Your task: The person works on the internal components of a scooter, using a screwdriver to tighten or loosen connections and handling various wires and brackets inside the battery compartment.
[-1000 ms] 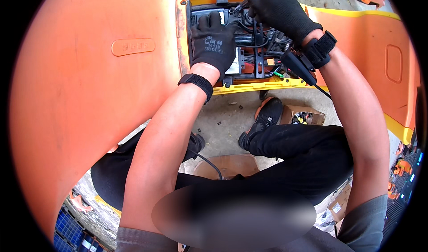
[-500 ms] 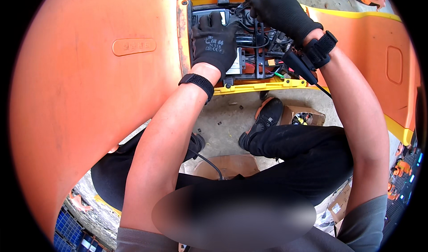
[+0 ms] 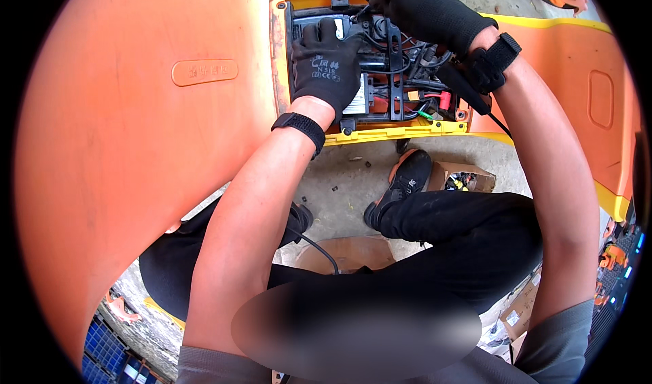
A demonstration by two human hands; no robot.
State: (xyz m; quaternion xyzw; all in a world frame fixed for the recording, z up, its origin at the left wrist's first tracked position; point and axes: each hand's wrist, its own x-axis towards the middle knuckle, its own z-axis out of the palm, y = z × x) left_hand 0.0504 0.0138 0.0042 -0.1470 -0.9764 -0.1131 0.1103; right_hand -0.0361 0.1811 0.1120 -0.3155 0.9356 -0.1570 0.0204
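My left hand [image 3: 326, 71], in a black glove, rests over a dark box [image 3: 319, 25] at the left end of an open bay in an orange body. Its fingers lie apart across the box, with the thumb toward a black bracket [image 3: 396, 64]. Over the bay's far edge, my right hand [image 3: 418, 7], gloved too, is closed with the knuckles up. A thin dark end [image 3: 361, 13] shows below its fingers; what they hold is mostly hidden. Below lie black cables [image 3: 428, 61], a red connector [image 3: 445, 100] and a green-tipped wire [image 3: 424, 114].
Large orange panels [image 3: 149, 126] flank the bay, and a yellow frame edge [image 3: 401, 131] runs along its near side. A black device with a cable [image 3: 465, 88] hangs at my right wrist. On the floor, an open cardboard box [image 3: 468, 177] stands beside my shoe [image 3: 409, 177].
My right hand has shifted slightly left and toward the far edge, its wrist turning. The red connector is now more exposed. My left hand has stayed in place.
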